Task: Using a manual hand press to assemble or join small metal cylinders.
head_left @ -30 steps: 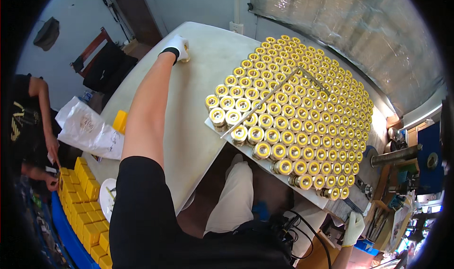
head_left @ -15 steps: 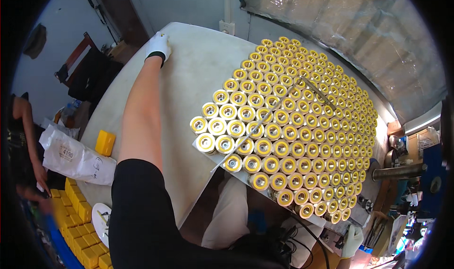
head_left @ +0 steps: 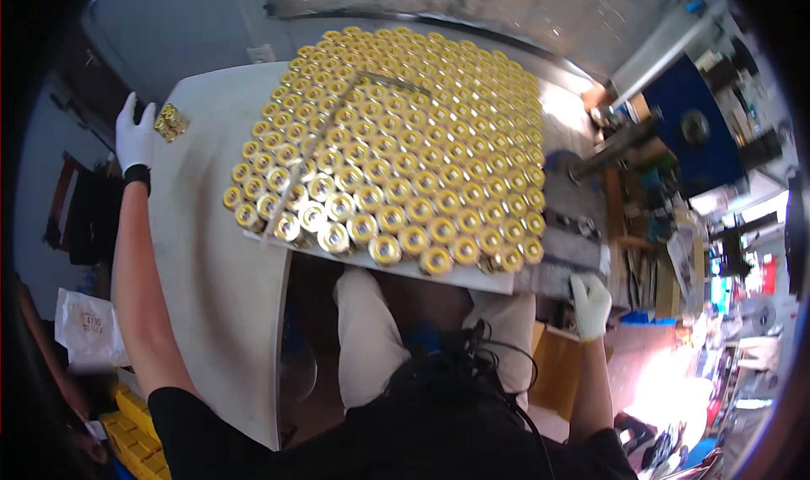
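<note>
White-gloved, our left hand [head_left: 135, 142] has its thumb and fingers spread apart. Just right of the thumb sits a small cluster of brass-coloured metal parts [head_left: 171, 124], near the far left corner of our pale table [head_left: 211, 311]. Next we see rows of yellow-ringed metal cylinders [head_left: 429, 180] under a thin bent bar [head_left: 396, 84]. Our cream-gloved right hand [head_left: 592, 307] has curled fingers beside the grey bench [head_left: 569, 252]; we cannot tell whether it pinches anything.

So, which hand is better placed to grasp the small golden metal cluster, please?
Probably the left hand, white-gloved and open beside the cluster; the right hand, cream-gloved, is far away.
</note>
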Motion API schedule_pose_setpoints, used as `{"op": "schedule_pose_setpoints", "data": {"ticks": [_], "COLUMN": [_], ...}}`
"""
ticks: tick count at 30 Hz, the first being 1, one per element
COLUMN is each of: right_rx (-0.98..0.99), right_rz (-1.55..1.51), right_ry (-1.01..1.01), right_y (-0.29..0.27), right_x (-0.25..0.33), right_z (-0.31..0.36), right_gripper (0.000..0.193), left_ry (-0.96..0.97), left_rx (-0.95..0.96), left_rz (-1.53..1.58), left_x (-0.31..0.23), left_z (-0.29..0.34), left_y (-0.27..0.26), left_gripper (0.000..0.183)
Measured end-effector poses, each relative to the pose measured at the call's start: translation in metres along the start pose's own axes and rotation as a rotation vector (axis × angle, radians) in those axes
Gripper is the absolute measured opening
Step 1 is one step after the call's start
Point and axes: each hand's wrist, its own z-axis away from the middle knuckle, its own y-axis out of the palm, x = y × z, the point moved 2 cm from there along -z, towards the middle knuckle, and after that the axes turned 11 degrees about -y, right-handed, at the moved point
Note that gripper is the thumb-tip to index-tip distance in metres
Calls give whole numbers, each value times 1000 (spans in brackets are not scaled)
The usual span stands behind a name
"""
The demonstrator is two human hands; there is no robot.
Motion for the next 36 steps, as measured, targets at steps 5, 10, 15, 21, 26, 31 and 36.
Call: {"op": "schedule_pose_setpoints", "data": {"ticks": [5,10,15,21,26,31,36], "right_rx": [-48,-27,-64,-62,-69,-78,-81], "right_rz": [-40,-67,-83,-113,-123,-116,-108], "right_ry": [-40,39,-85,-82,-81,-72,-72], "right_y": [-1,-3,-3,-4,-4,-2,-4], "right_x": [7,5,8,1,1,0,-2], "right_z": [5,11,12,16,17,17,17], "right_gripper": [25,30,29,27,28,28,26], "left_ry": [-43,370,408,431,383,428,-38], "left_rx": [241,374,555,445,474,514,524], "left_rz": [643,371,288,174,147,198,386], "left_x": [-161,-325,-364,-359,-363,-349,-337], "left_z": [98,299,418,444,447,457,478], "left_y": [-46,-92,-68,-38,-42,-47,-51], "left_gripper": [43,32,31,29,24,27,51]}}
